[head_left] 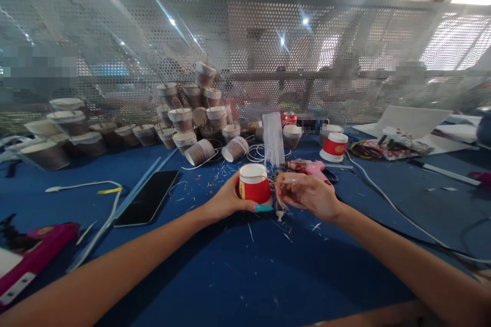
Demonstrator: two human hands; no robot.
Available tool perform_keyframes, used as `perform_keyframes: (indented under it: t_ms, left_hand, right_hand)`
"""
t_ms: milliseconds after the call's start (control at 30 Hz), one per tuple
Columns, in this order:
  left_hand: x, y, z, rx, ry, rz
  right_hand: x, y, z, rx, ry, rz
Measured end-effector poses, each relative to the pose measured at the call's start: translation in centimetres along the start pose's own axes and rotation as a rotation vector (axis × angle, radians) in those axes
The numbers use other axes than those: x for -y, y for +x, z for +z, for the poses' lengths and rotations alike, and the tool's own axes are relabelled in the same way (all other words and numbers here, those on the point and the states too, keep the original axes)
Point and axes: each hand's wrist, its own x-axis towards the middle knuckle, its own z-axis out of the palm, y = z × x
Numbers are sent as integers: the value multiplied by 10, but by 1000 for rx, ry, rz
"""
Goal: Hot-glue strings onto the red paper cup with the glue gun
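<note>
My left hand [226,199] is wrapped round a red paper cup [253,184] with a white rim, holding it upright just above the blue table [238,276]. My right hand [307,194] is beside the cup on its right, fingers pinched on a thin strand of twine [279,199] that hangs by the cup's lower edge. A pink glue gun [312,167] lies just behind my right hand. A second red cup [334,146] stands upside down farther back right.
Several twine-wrapped cups [192,117] are piled at the back centre and along the left. A black phone [148,196] lies left of my hands. White sticks [273,138], a drink can [289,118], cables [387,199] and a magenta tool [34,255] lie around. A perforated metal screen [245,51] closes the back.
</note>
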Motion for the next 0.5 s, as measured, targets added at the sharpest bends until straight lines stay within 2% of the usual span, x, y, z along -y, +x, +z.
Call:
perform_keyframes:
  t_ms: [100,300,500]
  left_hand:
    - [-1,0,0,-2,19,-17]
    - [-3,-1,1,7,79,-1]
    - [-2,-1,-1,64,79,23]
  right_hand:
    - [-1,0,0,-36,-12,-65]
    - [-15,6,-2,-299,-145,-143]
    - [-8,5,0,-359,-218,-167]
